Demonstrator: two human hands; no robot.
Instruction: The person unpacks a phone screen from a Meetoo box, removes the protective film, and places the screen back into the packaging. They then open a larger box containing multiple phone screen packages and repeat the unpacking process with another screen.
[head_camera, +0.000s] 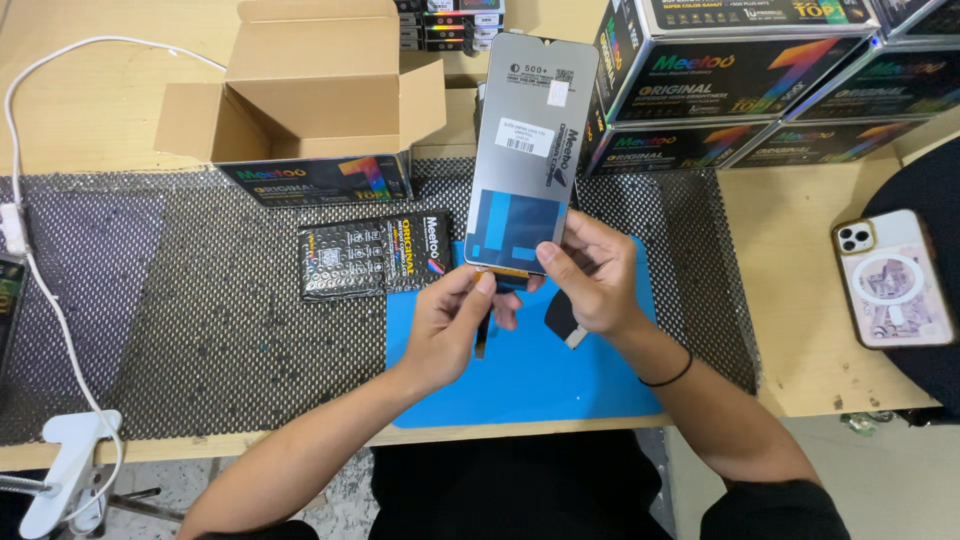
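Observation:
I hold a flat grey phone display panel (530, 140) upright over the blue mat (540, 370), its back side with white stickers and a blue patch facing me. My left hand (452, 318) pinches its bottom left edge, where a thin dark flex strip (481, 340) hangs down. My right hand (592, 275) grips the bottom right corner, fingers curled around the panel's edge. A small black piece with a white tip (566, 322) shows beneath my right palm.
An open cardboard box (310, 95) stands at the back left, with a black printed sleeve (372, 255) in front of it. Stacked black boxes (740, 80) fill the back right. A phone in a pink case (893, 278) lies right. A white cable (60, 320) and clamp (70, 465) run along the left.

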